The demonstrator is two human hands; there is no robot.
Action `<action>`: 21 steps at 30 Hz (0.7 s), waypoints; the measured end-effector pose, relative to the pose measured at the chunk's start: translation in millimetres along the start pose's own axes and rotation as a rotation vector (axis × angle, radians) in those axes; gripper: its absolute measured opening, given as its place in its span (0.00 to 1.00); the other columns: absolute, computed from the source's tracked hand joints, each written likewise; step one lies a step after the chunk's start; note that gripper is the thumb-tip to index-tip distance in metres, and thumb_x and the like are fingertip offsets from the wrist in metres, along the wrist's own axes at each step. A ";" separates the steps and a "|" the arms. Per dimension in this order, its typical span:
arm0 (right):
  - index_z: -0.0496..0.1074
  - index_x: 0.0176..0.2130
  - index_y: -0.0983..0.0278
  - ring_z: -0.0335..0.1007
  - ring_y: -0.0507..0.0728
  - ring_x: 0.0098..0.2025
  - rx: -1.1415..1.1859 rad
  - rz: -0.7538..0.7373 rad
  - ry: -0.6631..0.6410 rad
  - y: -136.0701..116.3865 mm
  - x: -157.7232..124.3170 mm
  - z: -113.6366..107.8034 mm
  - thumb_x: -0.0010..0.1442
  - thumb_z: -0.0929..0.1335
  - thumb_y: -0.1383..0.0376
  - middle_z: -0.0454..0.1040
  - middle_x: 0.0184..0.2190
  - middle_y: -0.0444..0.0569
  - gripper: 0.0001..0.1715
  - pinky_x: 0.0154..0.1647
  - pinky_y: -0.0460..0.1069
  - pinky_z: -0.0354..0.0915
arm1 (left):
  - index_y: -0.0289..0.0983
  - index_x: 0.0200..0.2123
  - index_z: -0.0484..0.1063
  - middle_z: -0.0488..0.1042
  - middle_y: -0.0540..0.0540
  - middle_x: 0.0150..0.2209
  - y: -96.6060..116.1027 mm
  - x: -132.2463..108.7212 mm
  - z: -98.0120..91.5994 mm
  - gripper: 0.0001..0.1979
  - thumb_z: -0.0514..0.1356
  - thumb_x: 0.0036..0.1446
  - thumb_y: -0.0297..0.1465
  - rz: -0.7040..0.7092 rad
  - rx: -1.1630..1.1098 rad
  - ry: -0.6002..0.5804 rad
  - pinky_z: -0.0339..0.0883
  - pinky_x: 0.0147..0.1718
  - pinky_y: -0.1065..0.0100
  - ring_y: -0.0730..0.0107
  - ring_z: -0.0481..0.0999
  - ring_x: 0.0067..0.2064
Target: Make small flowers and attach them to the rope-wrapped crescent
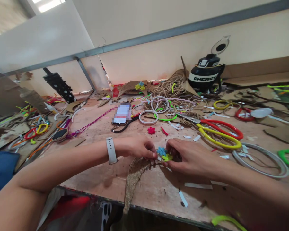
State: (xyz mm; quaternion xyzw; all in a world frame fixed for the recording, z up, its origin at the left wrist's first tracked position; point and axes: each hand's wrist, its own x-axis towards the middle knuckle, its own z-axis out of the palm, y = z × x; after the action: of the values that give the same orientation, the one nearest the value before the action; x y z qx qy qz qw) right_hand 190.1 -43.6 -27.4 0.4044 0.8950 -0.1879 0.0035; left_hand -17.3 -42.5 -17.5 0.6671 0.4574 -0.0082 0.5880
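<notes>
A tan woven rope strip (pixel 135 176) hangs over the table's front edge, its upper end between my two hands. My left hand (pixel 143 148) is closed in a pinch at the left of that end. From the right, my right hand (pixel 183 155) has thumb and fingers curled around the other side. Between the hands a blue flower (pixel 162 151) and a yellow flower (pixel 167 157) sit on the piece. My fingers partly cover both flowers and the strip's end. A red flower (pixel 151 130) lies on the table just beyond my left hand.
Large scissors with red and yellow handles (pixel 219 136) lie right of centre, near a tape ring (pixel 262 160). Beyond are a phone (pixel 121 113), two white rings (pixel 148 117), a rope pile (pixel 172 84) and a black jug (pixel 204 73). Another person's blue sleeve (pixel 3 173) shows at left.
</notes>
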 end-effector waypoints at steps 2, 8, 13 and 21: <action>0.65 0.32 0.62 0.65 0.57 0.29 -0.006 0.009 -0.017 -0.9 0.1 -1.1 0.56 0.65 0.51 0.72 0.31 0.50 0.16 0.27 0.48 0.53 | 0.33 0.27 0.72 0.71 0.51 0.25 0.0 -0.4 1.0 0.09 0.56 0.58 0.26 -0.008 -0.032 0.003 0.60 0.33 0.74 0.76 0.67 0.29; 0.66 0.33 0.62 0.65 0.56 0.30 -0.022 -0.003 -0.008 2.9 1.4 2.4 0.54 0.66 0.53 0.72 0.32 0.49 0.14 0.27 0.48 0.53 | 0.32 0.28 0.70 0.68 0.53 0.24 -2.5 1.0 3.5 0.09 0.55 0.60 0.27 -0.032 -0.015 0.040 0.58 0.30 0.75 0.78 0.65 0.27; 0.66 0.34 0.62 0.65 0.57 0.30 -0.014 -0.022 -0.003 4.8 2.2 5.2 0.56 0.65 0.52 0.73 0.32 0.50 0.16 0.28 0.48 0.54 | 0.31 0.31 0.73 0.69 0.52 0.25 -4.1 1.2 7.2 0.09 0.56 0.59 0.30 -0.059 0.143 0.095 0.56 0.29 0.74 0.77 0.63 0.28; 0.65 0.34 0.62 0.66 0.57 0.31 -0.023 -0.018 -0.010 3.1 2.7 5.4 0.56 0.65 0.52 0.73 0.32 0.51 0.16 0.28 0.49 0.54 | 0.32 0.30 0.74 0.71 0.50 0.25 5.5 -1.2 9.5 0.10 0.56 0.56 0.31 -0.117 0.271 0.141 0.56 0.26 0.73 0.75 0.65 0.26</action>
State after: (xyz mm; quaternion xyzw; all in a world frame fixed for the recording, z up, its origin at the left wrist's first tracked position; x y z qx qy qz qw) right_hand 189.7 -41.7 -33.9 0.3955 0.9006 -0.1797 0.0110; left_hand -9.6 -50.1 -15.5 0.7116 0.5302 -0.0572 0.4574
